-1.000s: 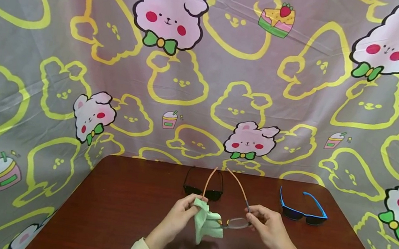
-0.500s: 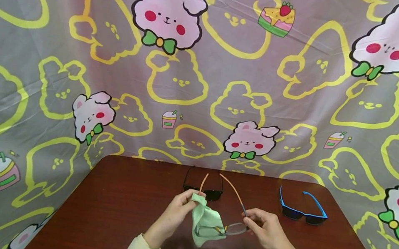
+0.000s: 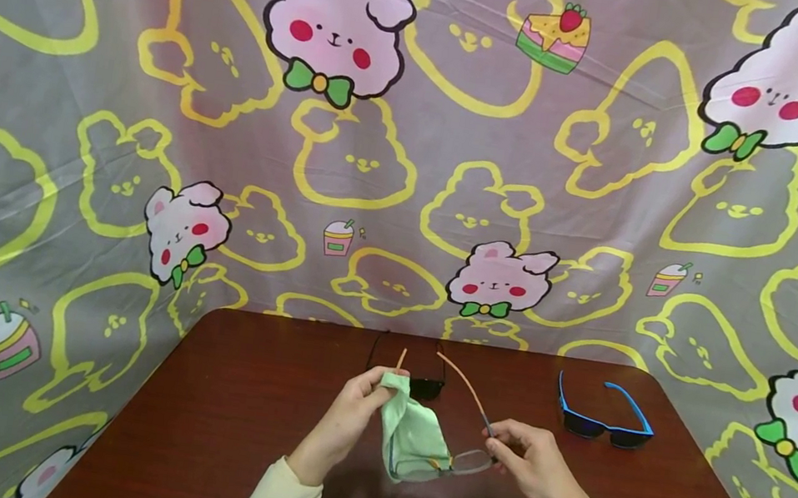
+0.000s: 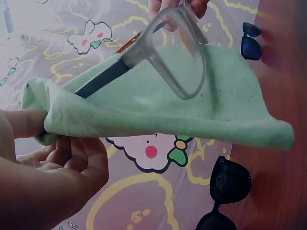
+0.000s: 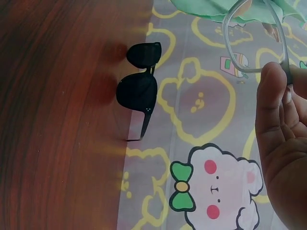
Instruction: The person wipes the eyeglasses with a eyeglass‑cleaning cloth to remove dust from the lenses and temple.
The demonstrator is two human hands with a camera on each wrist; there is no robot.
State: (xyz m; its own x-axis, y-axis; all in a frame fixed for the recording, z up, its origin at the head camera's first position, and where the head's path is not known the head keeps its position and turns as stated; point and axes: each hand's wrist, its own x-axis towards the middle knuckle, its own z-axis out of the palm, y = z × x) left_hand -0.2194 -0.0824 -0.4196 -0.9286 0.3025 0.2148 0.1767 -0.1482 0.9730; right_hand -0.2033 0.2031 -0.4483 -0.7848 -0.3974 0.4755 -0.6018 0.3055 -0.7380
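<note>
Fingers of both hands pinch: left hand [image 3: 343,423] on a green cloth [image 3: 416,432], right hand [image 3: 536,462] on clear-lensed glasses [image 3: 473,461]

Head view: the glasses are held up over a dark red-brown table [image 3: 231,429], their orange temples pointing away from the person. Thumb and fingers of the right hand are clamped near the hinge at the right end of the frame. On the other side, the left hand's thumb and fingers grip an upper corner of the cloth, which hangs over the left part of the glasses; the left lens's rim shows along its lower edge. One orange temple tip rises just behind those fingers. Black sunglasses [image 3: 429,388] lie behind the left hand, partly hidden by it, and blue-framed sunglasses [image 3: 585,427] rest open on the table, off to the right. A patterned curtain [image 3: 406,191] with rabbit faces stands behind the table.

Left wrist view: thumb and curled fingers press the gathered end of the cloth between them. A dark stretch of temple runs into the fold near them; whether the fingers grip it too, I cannot tell. The greyish translucent rim of one lens stands in front of the spread cloth.

Right wrist view: thumb and fingers meet on the frame's end, just beside a lens. The cloth's edge shows at the top, and the black sunglasses lie on the table, apart from the hand.
</note>
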